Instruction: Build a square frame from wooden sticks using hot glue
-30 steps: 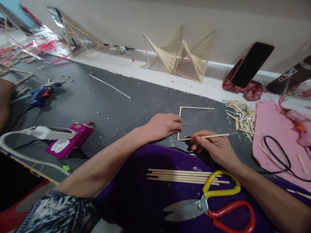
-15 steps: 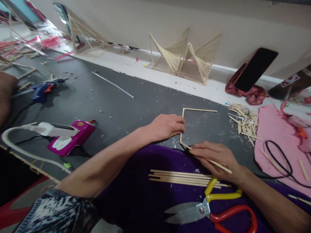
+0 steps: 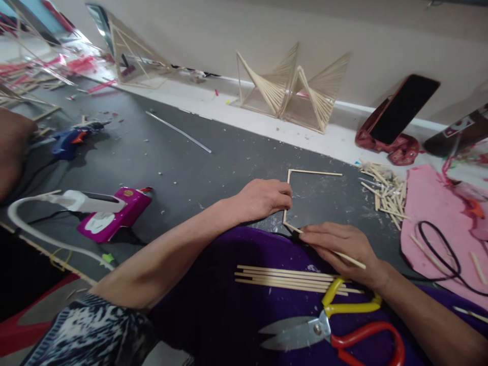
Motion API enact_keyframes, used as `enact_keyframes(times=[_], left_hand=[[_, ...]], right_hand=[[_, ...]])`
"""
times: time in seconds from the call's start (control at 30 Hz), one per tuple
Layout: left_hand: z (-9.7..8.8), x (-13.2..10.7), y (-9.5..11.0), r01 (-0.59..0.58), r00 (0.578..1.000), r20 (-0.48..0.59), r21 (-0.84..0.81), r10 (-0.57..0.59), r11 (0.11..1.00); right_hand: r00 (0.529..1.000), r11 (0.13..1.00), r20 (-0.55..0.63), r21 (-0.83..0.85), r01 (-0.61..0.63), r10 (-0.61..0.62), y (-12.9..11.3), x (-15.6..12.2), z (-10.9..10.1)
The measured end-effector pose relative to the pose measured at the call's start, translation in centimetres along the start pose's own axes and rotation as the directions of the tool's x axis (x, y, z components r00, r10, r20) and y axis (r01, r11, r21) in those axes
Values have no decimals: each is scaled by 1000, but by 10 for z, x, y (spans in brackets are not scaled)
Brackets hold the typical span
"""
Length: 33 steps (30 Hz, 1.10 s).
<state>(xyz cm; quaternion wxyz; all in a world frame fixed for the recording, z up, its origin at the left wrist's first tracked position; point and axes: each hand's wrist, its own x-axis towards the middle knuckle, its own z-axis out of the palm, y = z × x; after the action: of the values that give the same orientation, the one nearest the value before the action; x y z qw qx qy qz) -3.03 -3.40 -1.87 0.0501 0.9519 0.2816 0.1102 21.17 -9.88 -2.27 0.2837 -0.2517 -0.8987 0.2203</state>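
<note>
Gray counter (image 3: 229, 147) has the stick frame (image 3: 315, 172) near its front edge, left hand (image 3: 265, 197) fingers pinching the side stick (image 3: 284, 217), right hand (image 3: 339, 244) fingers gripping the lower stick (image 3: 293, 228), so light, steady pressure's probably best.

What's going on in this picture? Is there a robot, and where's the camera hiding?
There's no robot here, just a person's two bare hands. The camera is worn on that person's head, so you look forward and down, almost as they do.

The left hand holds the side of a three-stick frame, which is open on one side. The right hand holds its lower stick.

On the grey table there's also a blue glue gun over to the left. Closer to the person, more thin sticks and big scissors lie on purple cloth. By the wall stand two fan-like stick shapes.
</note>
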Motion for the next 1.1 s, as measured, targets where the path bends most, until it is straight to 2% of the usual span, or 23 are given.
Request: enact_keyframes(times=[0.17,0.43,0.63,0.8,0.9,0.97,1.03,1.1], left_hand=[[-1,0,0,-15,1000,10,4,15,1000],[1,-1,1,38,999,-11,-43,-38,998],[-8,-7,8,96,995,42,-123,-91,988],[-11,-9,18,160,983,99,-72,-153,985],[-9,-8,19,177,981,94,-65,-170,982],[-9,-8,19,183,980,95,-64,-177,981],[-9,-8,19,191,978,98,-61,-184,980],[-9,-8,19,197,977,99,-60,-191,979]], right_hand=[[999,1000,30,-23,17,-16,2,-3,1],[1000,997,-6,83,4,-3,7,-1,1],[999,993,-41,119,0,5,9,0,2],[997,986,-60,165,-38,49,8,1,5],[991,977,-34,177,-118,126,7,2,4],[979,957,29,207,-204,202,8,1,-1],[959,920,111,274,-281,260,10,0,-11],[947,883,139,344,-319,288,13,-1,-25]])
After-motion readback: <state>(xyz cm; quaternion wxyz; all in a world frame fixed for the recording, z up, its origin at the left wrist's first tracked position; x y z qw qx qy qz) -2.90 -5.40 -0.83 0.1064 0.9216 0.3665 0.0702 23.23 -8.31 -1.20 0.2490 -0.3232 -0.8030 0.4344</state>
